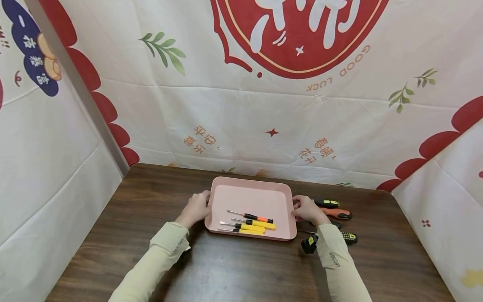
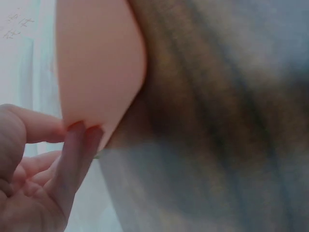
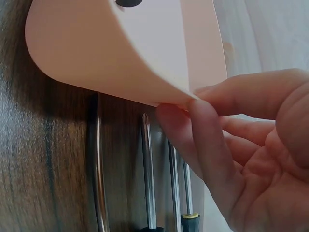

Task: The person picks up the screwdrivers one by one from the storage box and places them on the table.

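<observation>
A pink rectangular tray [image 1: 247,195] is held at its two short ends. My left hand [image 1: 197,206] pinches the left rim between thumb and fingers, as the left wrist view also shows. On the opposite side my right hand [image 1: 306,209] pinches the right rim; in the right wrist view its thumb and fingers meet at the tray's edge [image 3: 96,53]. Inside the tray, towards its near side, lie a screwdriver with a black and orange handle [image 1: 260,218] and several yellow-handled screwdrivers [image 1: 266,225], shafts pointing left.
Right of the tray, partly behind my right arm, more screwdrivers lie on the wooden table [image 1: 241,268]: one black and yellow [image 1: 327,204], one orange-handled [image 1: 341,214], one black with yellow dots [image 1: 349,238]. Their metal shafts [image 3: 148,179] point at the tray. A printed cloth [image 1: 241,109] hangs behind.
</observation>
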The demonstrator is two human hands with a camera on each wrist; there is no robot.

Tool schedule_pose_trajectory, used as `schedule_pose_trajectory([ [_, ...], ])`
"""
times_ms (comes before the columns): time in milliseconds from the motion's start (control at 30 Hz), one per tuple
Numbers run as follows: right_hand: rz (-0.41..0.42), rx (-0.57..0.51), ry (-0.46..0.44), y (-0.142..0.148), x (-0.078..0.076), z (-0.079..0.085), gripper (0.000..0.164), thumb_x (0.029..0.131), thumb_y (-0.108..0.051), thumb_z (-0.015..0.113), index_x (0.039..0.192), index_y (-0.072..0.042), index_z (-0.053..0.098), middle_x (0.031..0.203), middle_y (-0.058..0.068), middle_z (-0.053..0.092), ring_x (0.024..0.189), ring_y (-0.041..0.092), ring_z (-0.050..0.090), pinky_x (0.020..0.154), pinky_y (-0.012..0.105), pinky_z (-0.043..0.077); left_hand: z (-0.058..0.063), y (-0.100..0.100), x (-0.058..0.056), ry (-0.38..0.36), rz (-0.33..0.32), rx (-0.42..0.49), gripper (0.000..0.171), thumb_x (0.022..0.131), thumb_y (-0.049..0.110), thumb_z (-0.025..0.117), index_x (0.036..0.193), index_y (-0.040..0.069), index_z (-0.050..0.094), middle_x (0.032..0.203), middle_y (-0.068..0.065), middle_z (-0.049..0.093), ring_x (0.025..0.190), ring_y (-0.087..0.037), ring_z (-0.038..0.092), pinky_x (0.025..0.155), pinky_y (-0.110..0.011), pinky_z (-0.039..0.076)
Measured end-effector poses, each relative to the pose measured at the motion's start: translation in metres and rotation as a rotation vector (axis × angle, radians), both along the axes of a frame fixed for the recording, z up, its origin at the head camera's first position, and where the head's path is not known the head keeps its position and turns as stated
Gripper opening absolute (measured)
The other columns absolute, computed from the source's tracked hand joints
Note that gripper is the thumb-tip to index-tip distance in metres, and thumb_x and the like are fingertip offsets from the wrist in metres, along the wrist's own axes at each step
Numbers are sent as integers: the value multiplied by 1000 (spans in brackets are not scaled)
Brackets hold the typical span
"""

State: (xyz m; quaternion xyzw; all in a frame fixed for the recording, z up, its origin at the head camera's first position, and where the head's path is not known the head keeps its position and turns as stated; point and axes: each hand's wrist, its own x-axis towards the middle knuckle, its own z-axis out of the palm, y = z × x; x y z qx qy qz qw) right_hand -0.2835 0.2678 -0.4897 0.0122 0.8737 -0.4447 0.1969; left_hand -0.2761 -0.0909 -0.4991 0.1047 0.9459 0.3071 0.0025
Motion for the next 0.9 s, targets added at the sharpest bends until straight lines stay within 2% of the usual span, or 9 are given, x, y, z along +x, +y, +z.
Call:
schedule_pose_trajectory([
  [100, -8, 23, -2, -2, 1, 1, 54, 76, 8, 56, 126, 15, 37, 83, 18, 57, 55, 13, 54, 54, 31, 52, 8, 1, -2, -11, 1, -56, 39, 74, 3, 60, 112, -3, 58, 90, -14, 66, 77, -28, 63, 64, -40, 50],
  [200, -5, 27, -4, -2, 1, 2, 54, 77, 8, 56, 127, 14, 37, 84, 17, 57, 55, 13, 54, 55, 32, 52, 17, 8, -3, 42, 38, -138, 36, 76, 9, 61, 111, 1, 59, 92, -14, 65, 78, -34, 62, 61, -44, 49],
  [267, -3, 31, -6, -2, 1, 1, 54, 77, 8, 56, 127, 14, 37, 84, 18, 57, 55, 13, 54, 55, 32, 52, 23, 16, -5, 91, 46, -148, 37, 76, 12, 63, 112, 4, 58, 94, -15, 65, 78, -36, 62, 59, -45, 49],
  [300, -1, 34, -7, -2, 1, 1, 53, 77, 8, 56, 127, 14, 37, 84, 18, 58, 55, 13, 54, 55, 32, 52, 26, 21, -5, 103, 33, -121, 38, 77, 13, 63, 114, 4, 57, 97, -16, 65, 80, -37, 62, 60, -45, 50],
  [400, -12, 44, -8, -2, 1, 0, 52, 77, 8, 56, 126, 12, 39, 83, 17, 57, 55, 14, 54, 55, 31, 52, 32, 40, -9, 121, -101, -27, 43, 79, 13, 64, 118, 0, 54, 103, -20, 63, 86, -35, 63, 67, -43, 51],
  [467, -10, 49, -7, -2, 0, -1, 52, 77, 8, 56, 126, 12, 39, 83, 16, 57, 56, 14, 55, 55, 31, 52, 33, 53, -11, 107, -212, 21, 47, 80, 12, 64, 122, -4, 52, 107, -21, 62, 91, -32, 62, 72, -40, 51],
  [533, -29, 41, -15, -3, 0, -1, 52, 77, 8, 56, 127, 11, 40, 82, 15, 57, 56, 15, 56, 55, 31, 52, 32, 65, -14, 77, -296, 41, 48, 81, 12, 64, 124, -5, 50, 112, -20, 60, 97, -31, 61, 77, -38, 50],
  [733, -25, 24, -15, -3, 0, -1, 53, 76, 9, 57, 126, 11, 39, 82, 14, 58, 57, 14, 57, 54, 30, 52, 25, 91, -22, -57, -410, 41, 50, 79, 11, 68, 125, 0, 52, 122, -15, 56, 107, -28, 55, 85, -36, 47],
  [900, -33, 34, 1, -1, -1, -2, 52, 75, 9, 57, 125, 11, 41, 80, 14, 57, 56, 15, 57, 54, 32, 52, 18, 106, -27, -119, -491, -39, 46, 77, 12, 71, 120, 2, 57, 114, -12, 61, 103, -23, 57, 85, -32, 46],
])
